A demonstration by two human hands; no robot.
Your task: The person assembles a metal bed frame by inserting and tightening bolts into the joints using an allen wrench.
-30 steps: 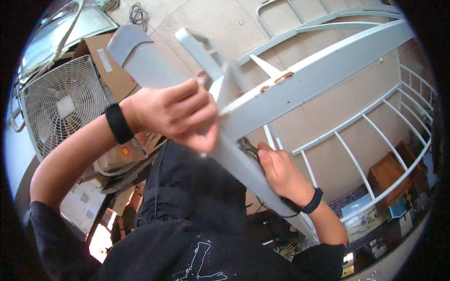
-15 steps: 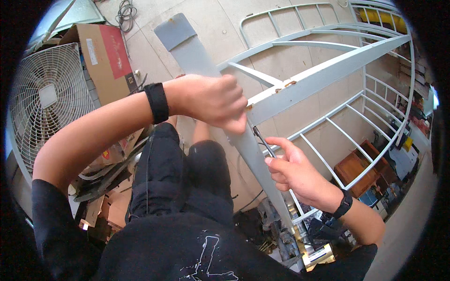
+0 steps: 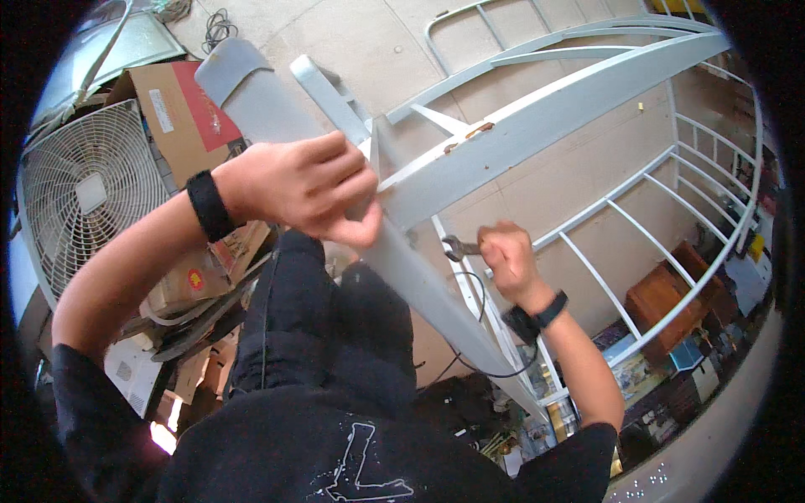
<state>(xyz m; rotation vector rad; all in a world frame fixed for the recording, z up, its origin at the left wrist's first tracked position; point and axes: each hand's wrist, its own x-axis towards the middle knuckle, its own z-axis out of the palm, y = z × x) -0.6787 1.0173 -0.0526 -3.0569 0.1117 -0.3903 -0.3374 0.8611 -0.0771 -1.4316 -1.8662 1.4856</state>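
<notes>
A pale grey metal post (image 3: 411,272) slants across in front of me and joins a long grey side rail (image 3: 537,138) of a metal bed frame. My left hand (image 3: 306,189) is over the post beside that joint, its fingers curled into a pinch. Whatever lies between those fingertips is hidden. In a fist, my right hand (image 3: 509,261) grips a wrench (image 3: 457,248); its open-ended jaw points left, toward the post and apart from my left hand. Rusty chipped patches mark the rail's upper edge near the joint.
At left stand a caged fan (image 3: 92,193) and a cardboard box (image 3: 172,113). A black cable (image 3: 482,369) loops below my right wrist. Barred bed-frame sections (image 3: 587,268) spread to the right, with a brown wooden cabinet (image 3: 667,289) beyond. Coiled wire (image 3: 220,29) lies on the tiled floor.
My left hand has shifted left in the picture. The wrench in my right hand has swung from slanting up-left to lying nearly level. The post's upper end now appears farther left.
</notes>
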